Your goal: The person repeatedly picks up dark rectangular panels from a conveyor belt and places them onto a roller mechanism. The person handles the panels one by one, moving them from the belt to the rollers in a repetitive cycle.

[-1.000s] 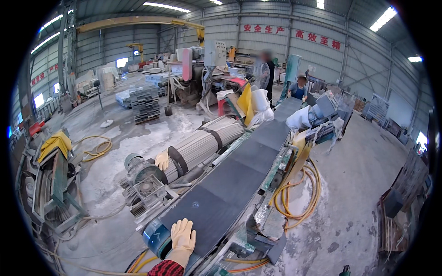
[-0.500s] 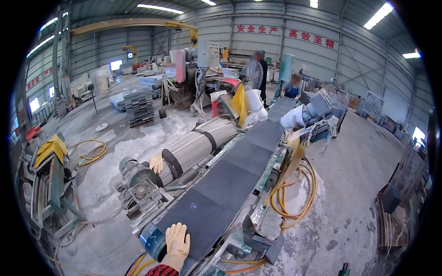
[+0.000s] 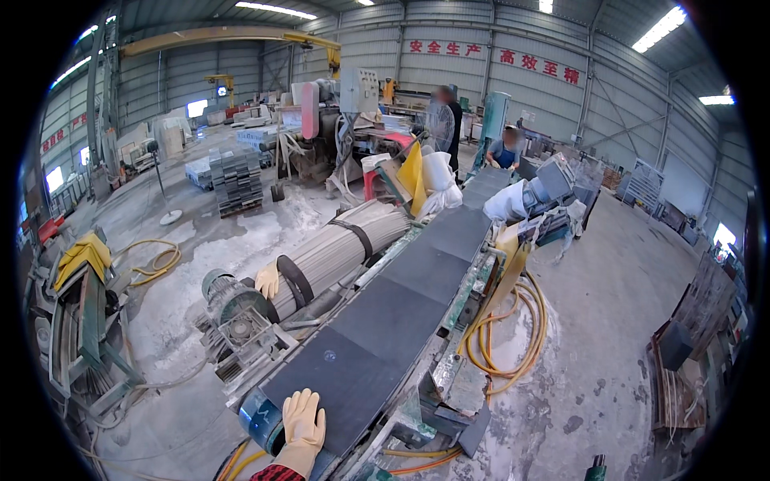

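My left hand, in a cream rubber glove with a red plaid cuff, lies with its fingers stretched out over the near end of a dark grey slab. This slab is the nearest of several flat dark slabs laid end to end on a long conveyor with green, worn side rails. Beside the hand is the conveyor's blue-green roller end. Nothing is held in the glove. My right hand is outside the view. An empty cream glove rests by the motor on the conveyor's left.
Left of the conveyor are a grey motor and a strapped bundle of pale strips. A yellow hose is coiled on the floor to the right. A person stands at the far end, another behind. Stacked slabs stand far left.
The whole view has shifted slightly. My left hand stays spread at the slab's near end. The person at the far end has straightened a little, and a dark piece now shows beside them.
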A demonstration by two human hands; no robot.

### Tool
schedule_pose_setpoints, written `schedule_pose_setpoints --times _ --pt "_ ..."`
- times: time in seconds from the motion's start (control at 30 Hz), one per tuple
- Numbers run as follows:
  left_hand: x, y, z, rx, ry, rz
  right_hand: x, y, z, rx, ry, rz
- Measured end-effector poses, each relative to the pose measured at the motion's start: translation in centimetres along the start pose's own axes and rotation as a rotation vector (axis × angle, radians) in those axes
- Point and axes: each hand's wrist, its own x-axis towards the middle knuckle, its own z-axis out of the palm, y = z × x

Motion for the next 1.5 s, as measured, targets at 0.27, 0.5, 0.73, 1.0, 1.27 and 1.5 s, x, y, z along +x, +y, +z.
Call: schedule_pose_setpoints --times 0.27,0.5,0.73,1.0,1.27,1.5 --pt "1.0 0.9 -1.2 -0.069 -0.071 0.036 0.7 1.6 -1.8 -0.02 0.118 0.006" --pt "-1.1 0.8 -1.4 -0.07 -0.016 -0.052 5.0 3.1 -3.7 0.08 0.309 0.192" --pt "-1.1 1.2 -0.9 -0.076 -0.015 -0.045 3.2 5.1 -5.3 -0.078 0.357 0.105" --pt "-1.5 -1.0 0.2 -0.024 0.159 0.121 2.0 4.0 -3.0 -0.101 0.248 -0.007" --pt "-2.2 -1.4 -0.6 -0.087 0.06 -0.013 3.7 3.9 0.2 -0.026 0.191 0.074" --pt "-3.9 -0.4 0.1 0.055 0.079 -0.423 5.7 5.3 0.3 0.047 0.166 0.111"
